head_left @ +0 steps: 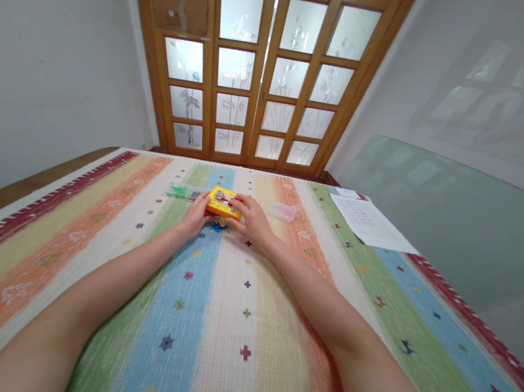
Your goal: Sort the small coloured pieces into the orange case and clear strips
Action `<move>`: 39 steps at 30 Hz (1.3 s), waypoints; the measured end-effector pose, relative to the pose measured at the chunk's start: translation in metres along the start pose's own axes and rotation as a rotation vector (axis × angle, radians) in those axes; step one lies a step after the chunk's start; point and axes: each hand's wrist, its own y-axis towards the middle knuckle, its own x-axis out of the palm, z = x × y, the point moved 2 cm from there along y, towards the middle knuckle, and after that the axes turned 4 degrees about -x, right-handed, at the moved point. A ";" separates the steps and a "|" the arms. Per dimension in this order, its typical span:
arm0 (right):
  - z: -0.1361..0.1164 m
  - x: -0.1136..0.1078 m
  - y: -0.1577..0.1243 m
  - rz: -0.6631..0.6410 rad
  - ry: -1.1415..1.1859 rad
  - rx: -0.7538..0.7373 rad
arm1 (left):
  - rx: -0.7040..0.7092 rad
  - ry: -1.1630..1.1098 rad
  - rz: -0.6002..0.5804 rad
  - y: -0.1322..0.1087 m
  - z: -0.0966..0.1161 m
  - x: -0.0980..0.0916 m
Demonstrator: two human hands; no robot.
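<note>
A small yellow box (pixel 223 199) with dark print and a picture on its top is held between both hands, near the far side of the table. My left hand (pixel 196 215) grips its left edge, fingers wrapped against it. From the right, my right hand (pixel 251 218) holds the box, with fingers over its top and right edge. Just below the box, a small blue and yellow item (pixel 221 223) shows on the cloth, partly hidden. Left of the box lies a clear packet with green contents (pixel 179 191). On the right is a translucent pinkish container (pixel 282 212).
A striped patterned cloth (pixel 226 323) covers the table. Printed white sheets (pixel 370 223) lie at the far right. Beyond the table stand wooden doors (pixel 263 70) with glass panes, and a greenish glass panel (pixel 460 227) is at the right wall.
</note>
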 end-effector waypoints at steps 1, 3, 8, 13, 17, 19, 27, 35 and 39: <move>-0.003 0.001 0.000 -0.045 -0.046 -0.018 | -0.010 0.002 -0.020 -0.001 0.000 0.002; -0.006 0.002 -0.001 -0.101 -0.123 -0.006 | -0.045 0.014 -0.071 -0.003 0.000 0.005; 0.013 -0.003 -0.005 -0.073 -0.182 0.193 | -0.018 0.191 -0.084 0.002 0.001 0.000; 0.042 -0.014 -0.013 0.048 -0.106 0.346 | 0.321 0.635 0.072 0.009 0.005 -0.019; 0.052 -0.015 -0.018 0.064 -0.062 0.385 | 0.346 0.743 -0.036 0.004 -0.002 -0.020; 0.054 -0.012 -0.020 0.043 -0.075 0.388 | 0.365 0.814 -0.142 -0.002 -0.007 -0.015; 0.059 0.002 -0.022 -0.123 -0.178 0.359 | 0.454 1.006 -0.397 -0.018 -0.014 -0.001; 0.058 0.014 -0.006 -0.142 -0.243 0.370 | 0.452 1.060 -0.594 -0.026 -0.011 0.007; 0.049 0.031 0.018 -0.173 -0.227 0.281 | 0.486 1.028 -0.676 -0.034 -0.004 0.014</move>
